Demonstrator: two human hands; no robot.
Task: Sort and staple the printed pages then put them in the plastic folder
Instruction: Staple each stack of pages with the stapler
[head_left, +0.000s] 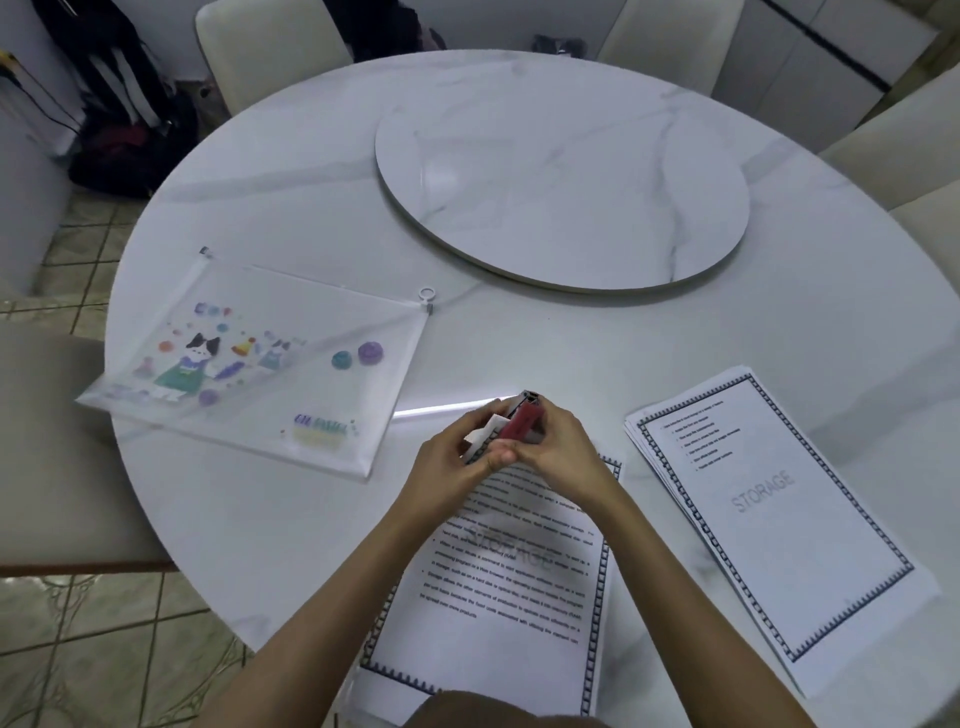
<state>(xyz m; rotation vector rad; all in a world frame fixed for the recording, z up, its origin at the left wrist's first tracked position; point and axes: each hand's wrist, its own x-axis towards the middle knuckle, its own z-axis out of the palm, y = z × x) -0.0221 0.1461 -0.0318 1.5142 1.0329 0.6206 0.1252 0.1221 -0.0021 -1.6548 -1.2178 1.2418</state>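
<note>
Now your right hand (561, 448) grasps the red stapler (522, 425) at the top corner of the printed pages (509, 587), and your left hand (448, 467) pinches that corner. Left of the stapler lies the plastic folder (260, 364), flat on the table (831, 312). Right of the stapler lies a second stack (769, 519), and beyond the stapler is the round turntable (561, 171).

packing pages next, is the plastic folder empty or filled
Empty: the plastic folder lies flat and see-through, with no sheets visible inside.
</note>
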